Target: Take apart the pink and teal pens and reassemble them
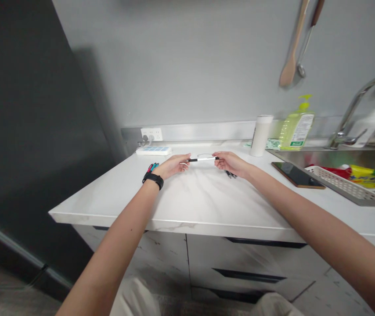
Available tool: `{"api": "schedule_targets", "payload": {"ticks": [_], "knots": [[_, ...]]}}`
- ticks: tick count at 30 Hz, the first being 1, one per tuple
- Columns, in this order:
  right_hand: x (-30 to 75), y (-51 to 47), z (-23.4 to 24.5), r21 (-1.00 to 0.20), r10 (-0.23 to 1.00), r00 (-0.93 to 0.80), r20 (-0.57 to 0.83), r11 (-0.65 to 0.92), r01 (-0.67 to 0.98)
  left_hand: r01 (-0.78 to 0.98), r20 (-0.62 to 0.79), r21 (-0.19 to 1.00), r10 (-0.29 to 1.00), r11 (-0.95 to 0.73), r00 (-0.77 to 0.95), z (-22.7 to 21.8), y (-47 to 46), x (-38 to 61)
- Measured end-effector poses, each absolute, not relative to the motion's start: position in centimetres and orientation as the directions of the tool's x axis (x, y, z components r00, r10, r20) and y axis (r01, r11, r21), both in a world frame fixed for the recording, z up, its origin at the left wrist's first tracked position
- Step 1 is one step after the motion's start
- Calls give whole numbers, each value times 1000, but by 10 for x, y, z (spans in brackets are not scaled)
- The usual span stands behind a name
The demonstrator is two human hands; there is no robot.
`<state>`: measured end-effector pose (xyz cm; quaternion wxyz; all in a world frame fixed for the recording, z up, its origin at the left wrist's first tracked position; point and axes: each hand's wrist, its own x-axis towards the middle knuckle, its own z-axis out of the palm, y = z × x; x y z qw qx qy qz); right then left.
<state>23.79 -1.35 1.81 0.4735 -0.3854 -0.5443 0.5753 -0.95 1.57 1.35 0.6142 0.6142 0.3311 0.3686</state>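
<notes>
A slim white pen [206, 159] with black ends is stretched level between my two hands, above the countertop. My left hand [177, 164] pinches its black left end; a black watch is on that wrist. At the other end, the fingers of my right hand [229, 163] are closed on the black tip. Several coloured pens [153, 167], red and teal among them, lie behind my left wrist, partly hidden by it. Below my right hand are dark pens [230, 174], partly covered by the hand.
A white power strip [154, 151] lies by the wall at the back left. To the right stand a white bottle [261, 136] and a yellow-green soap dispenser [297, 129]. A phone [297, 174] lies beside the sink, which holds a white basket [342, 182] with packets.
</notes>
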Motion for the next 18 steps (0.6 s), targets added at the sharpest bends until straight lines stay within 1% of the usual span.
{"api": "schedule_targets", "payload": {"ticks": [3,5,9,13,18], "knots": [[237,-15,19,-992,964,-257,68,37,-124,-33,125,992,850,-126,511,12,16,-11],[237,-15,19,-991,966,-250,64,33,-127,-13,133,989,857,-146,497,11,18,-13],[237,-14,18,-994,969,-246,37,11,-104,2,128,989,879,-145,460,9,22,-14],[239,-11,16,-995,962,-270,42,15,-102,2,137,988,880,-154,455,10,21,-14],[238,-12,16,-996,960,-279,-6,-31,-85,0,111,992,887,-124,448,13,16,-14]]}}
